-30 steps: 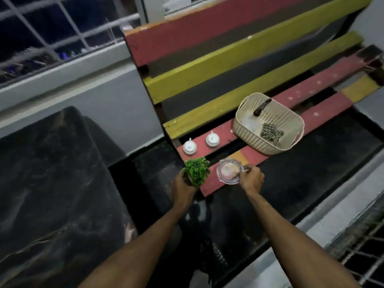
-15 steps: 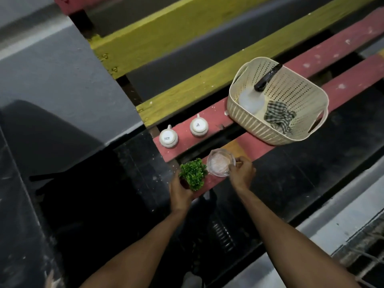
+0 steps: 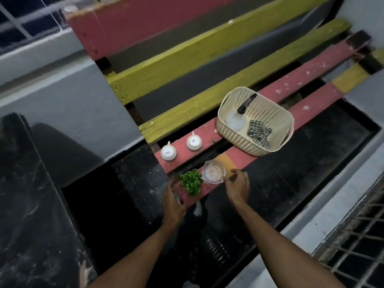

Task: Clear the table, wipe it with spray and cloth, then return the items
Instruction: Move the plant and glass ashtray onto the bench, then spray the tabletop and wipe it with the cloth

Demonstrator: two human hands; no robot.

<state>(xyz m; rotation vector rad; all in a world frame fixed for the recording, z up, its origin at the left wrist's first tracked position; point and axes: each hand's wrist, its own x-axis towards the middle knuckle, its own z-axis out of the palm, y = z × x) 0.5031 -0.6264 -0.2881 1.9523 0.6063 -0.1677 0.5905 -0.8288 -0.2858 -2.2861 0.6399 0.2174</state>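
A small green plant [image 3: 191,181] and a round clear glass dish [image 3: 214,172] stand side by side on the front red slat of a painted wooden bench [image 3: 311,104]. My left hand [image 3: 172,196] is just left of the plant, fingers apart and off it. My right hand [image 3: 239,183] hovers right of the dish, fingers spread, with a small gap to the glass. Two white cups [image 3: 168,152] [image 3: 194,142] sit upside down on the slat behind. A cream basket [image 3: 239,140] further right holds a spray bottle [image 3: 236,119] and a checked cloth [image 3: 258,133].
A black marble table [image 3: 25,183] fills the left side. The floor under the bench is dark and glossy. A grey wall ledge and window bars run along the upper left. A metal grille [image 3: 357,246] lies at the lower right.
Both hands have let go: the plant and the glass dish now rest on the front slat, and the hands have drawn back slightly. The view has shifted up and back.
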